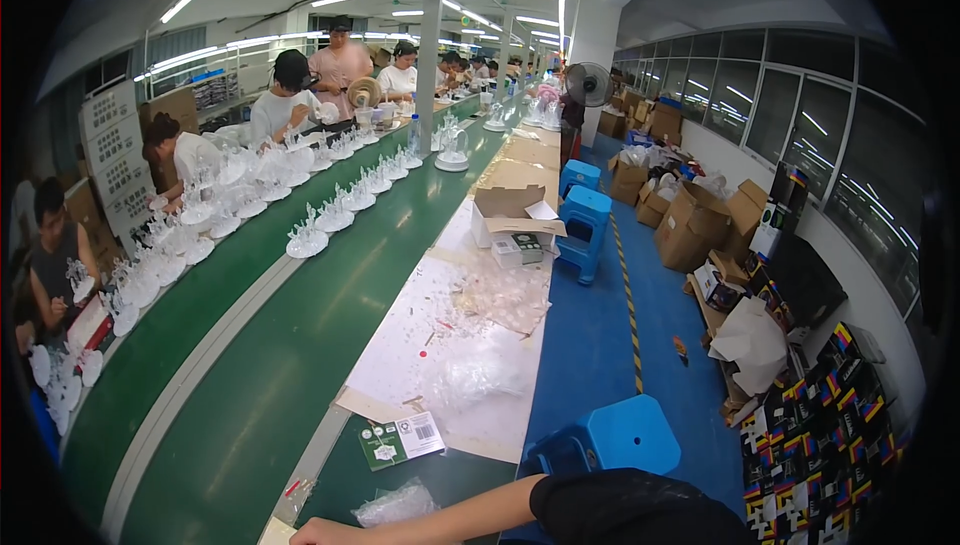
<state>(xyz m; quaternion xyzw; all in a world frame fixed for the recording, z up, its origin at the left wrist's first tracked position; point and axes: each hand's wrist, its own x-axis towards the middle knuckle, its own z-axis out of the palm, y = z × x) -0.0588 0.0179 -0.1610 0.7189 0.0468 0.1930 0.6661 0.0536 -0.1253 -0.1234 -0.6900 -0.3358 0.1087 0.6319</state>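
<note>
One hand (325, 532) rests low on the green bench (250, 415), its fingers out of view, so its grip I cannot tell. A crumpled clear bag (398, 503) lies just beyond it, untouched; the other hand is unseen.

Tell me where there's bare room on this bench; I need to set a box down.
The green belt lies bare between the row of white plates with clear parts and the white sheet. That sheet is crowded with plastic bags, an open carton and a green card.
</note>
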